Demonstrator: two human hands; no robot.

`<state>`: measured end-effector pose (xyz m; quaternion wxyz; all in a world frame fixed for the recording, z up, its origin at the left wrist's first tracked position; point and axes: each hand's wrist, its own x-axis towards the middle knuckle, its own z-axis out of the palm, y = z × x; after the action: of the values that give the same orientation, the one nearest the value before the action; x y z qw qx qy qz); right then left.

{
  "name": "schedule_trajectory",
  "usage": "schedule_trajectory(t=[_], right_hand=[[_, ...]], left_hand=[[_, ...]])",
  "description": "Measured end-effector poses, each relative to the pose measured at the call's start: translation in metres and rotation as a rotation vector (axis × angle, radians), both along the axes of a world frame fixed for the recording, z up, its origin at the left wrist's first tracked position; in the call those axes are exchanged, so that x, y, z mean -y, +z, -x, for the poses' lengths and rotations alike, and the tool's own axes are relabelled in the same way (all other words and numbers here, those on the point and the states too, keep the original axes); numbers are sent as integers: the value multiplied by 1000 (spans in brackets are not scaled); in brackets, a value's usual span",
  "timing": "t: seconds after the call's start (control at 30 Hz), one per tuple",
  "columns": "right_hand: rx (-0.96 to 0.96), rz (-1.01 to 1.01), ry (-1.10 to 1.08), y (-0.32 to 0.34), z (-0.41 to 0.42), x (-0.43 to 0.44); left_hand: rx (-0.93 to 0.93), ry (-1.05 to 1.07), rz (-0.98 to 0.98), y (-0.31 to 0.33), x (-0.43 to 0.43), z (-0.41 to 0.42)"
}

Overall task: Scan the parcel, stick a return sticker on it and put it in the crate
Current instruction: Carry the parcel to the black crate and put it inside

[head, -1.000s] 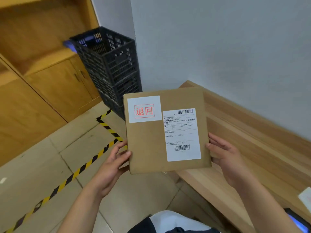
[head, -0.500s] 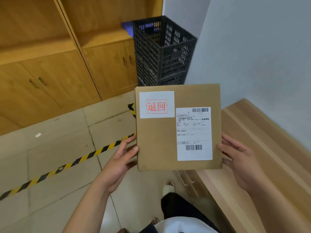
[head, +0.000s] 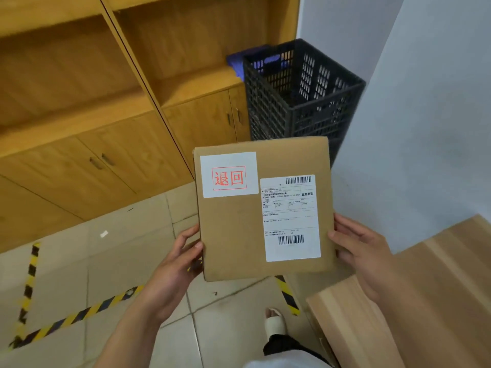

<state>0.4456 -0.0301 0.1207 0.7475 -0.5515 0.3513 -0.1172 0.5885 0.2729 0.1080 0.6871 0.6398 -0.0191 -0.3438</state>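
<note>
Closer now looms the black lattice crate (head: 303, 94), just beyond the cardboard parcel (head: 263, 208), return sticker (head: 229, 174) already on. Left hand (head: 172, 274) and right hand (head: 364, 251) clamp the parcel's side edges, fingers (head: 342, 227) curled. Keep it level, clear the crate's near rim, then lower it.

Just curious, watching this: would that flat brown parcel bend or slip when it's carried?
Probably stiff: the parcel stays flat though the left hand and right hand hold only its side edges. Likely light, given that relaxed fingertip grip. Matte cardboard seems unlikely to slip.
</note>
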Motion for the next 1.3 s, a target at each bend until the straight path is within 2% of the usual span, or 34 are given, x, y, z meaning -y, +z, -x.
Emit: schedule_trajectory(t=[0.3,0.53,0.93,1.1,1.3], right_hand=[[22,17,104,-3,-122,37],[15,52,61,-8,-205,35],[30,169,-146,15,-348,13],[-8,221,-154,18,-383,8],[42,212,-196,22,-423,30]], left_hand=[[-19,114,-73,3,31,-95],[35,87,-97,-3,45,-196],[127,-98,-49,9,54,-403],[196,-200,-74,10,70,-459],[231,-282,-95,9,117,-516]])
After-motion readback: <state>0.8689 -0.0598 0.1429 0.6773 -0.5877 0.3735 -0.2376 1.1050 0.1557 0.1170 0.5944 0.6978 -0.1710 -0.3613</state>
